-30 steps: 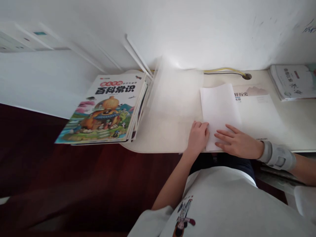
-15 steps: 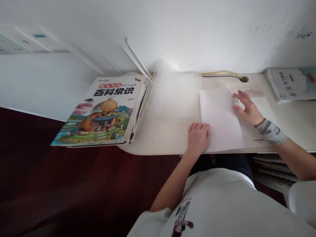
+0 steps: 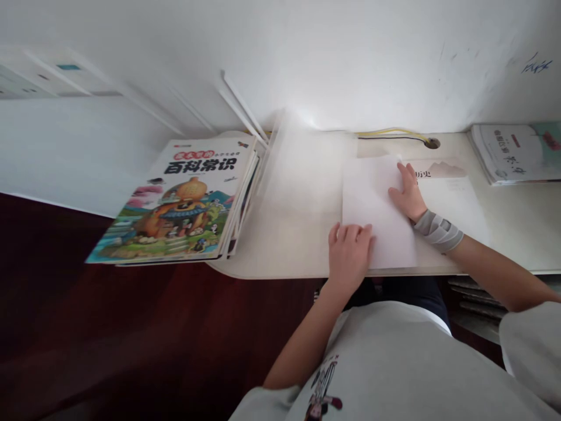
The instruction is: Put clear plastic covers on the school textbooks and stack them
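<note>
A white sheet of paper [image 3: 372, 210] lies on a pale book [image 3: 447, 193] whose cover shows dark characters at its top. My left hand [image 3: 349, 252] rests on the sheet's near left corner, fingers stretched flat. Fingers extended, my right hand [image 3: 407, 192] presses flat on the sheet's far right edge; a grey wrist brace [image 3: 438, 231] wraps the wrist. A clear plastic sleeve [image 3: 307, 169] lies just left of the sheet on the white desk [image 3: 280, 245].
A stack of books with a colourful cartoon cover [image 3: 184, 202] overhangs the desk's left end. Another pile of booklets [image 3: 515, 152] sits far right. A yellow cable [image 3: 394, 133] runs into a hole [image 3: 432, 142] by the wall. Dark floor lies to the left.
My right hand moved from the sheet's near edge up to its far right edge and pressed down. The sheet shifted slightly left, uncovering more of the book. My left hand stayed at the near corner.
</note>
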Demonstrator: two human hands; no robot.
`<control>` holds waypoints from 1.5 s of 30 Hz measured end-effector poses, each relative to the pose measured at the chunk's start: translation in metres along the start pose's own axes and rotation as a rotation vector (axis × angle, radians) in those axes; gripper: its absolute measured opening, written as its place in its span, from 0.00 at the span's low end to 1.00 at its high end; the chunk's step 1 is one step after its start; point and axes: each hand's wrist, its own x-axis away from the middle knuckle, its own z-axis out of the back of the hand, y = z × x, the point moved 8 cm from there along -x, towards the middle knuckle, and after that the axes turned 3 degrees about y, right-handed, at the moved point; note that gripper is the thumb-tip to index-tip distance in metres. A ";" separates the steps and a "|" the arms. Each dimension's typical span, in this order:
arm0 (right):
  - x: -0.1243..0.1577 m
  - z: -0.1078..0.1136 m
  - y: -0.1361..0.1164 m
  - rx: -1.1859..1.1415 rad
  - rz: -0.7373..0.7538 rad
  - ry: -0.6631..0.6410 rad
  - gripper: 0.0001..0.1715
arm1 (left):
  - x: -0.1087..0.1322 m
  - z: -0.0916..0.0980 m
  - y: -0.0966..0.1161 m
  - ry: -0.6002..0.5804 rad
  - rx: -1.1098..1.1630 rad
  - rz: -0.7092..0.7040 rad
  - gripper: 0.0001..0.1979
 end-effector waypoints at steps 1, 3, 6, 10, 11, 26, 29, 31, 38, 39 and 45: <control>-0.002 0.000 0.001 0.001 -0.002 0.001 0.41 | 0.005 0.002 0.010 0.007 0.043 -0.038 0.12; -0.007 0.001 0.002 -0.002 0.009 0.009 0.40 | 0.016 0.005 0.031 0.028 0.109 -0.129 0.16; -0.023 0.002 0.008 -0.042 0.024 0.015 0.37 | 0.026 0.005 0.051 0.083 0.114 -0.198 0.09; -0.056 -0.001 0.021 -0.127 -0.031 0.004 0.37 | 0.030 0.002 0.052 0.138 0.102 -0.225 0.06; -0.063 -0.002 0.023 -0.130 -0.038 0.005 0.37 | 0.031 0.002 0.051 0.143 0.104 -0.228 0.06; -0.064 -0.017 0.011 0.021 0.125 -0.082 0.39 | 0.048 0.009 0.030 0.168 0.100 -0.147 0.09; -0.060 -0.020 0.003 0.028 0.158 -0.139 0.40 | 0.047 0.006 0.036 0.169 0.114 -0.143 0.11; -0.058 -0.019 0.000 0.016 0.155 -0.137 0.40 | 0.047 0.005 0.037 0.173 0.126 -0.145 0.10; -0.059 -0.018 0.005 0.003 0.140 -0.101 0.40 | 0.047 0.014 0.027 0.213 0.128 -0.181 0.09; -0.059 -0.018 0.007 0.006 0.137 -0.091 0.40 | 0.048 0.015 0.025 0.220 0.122 -0.168 0.09; -0.079 -0.015 0.017 0.001 0.025 -0.061 0.32 | 0.051 0.006 0.036 0.153 0.105 -0.220 0.11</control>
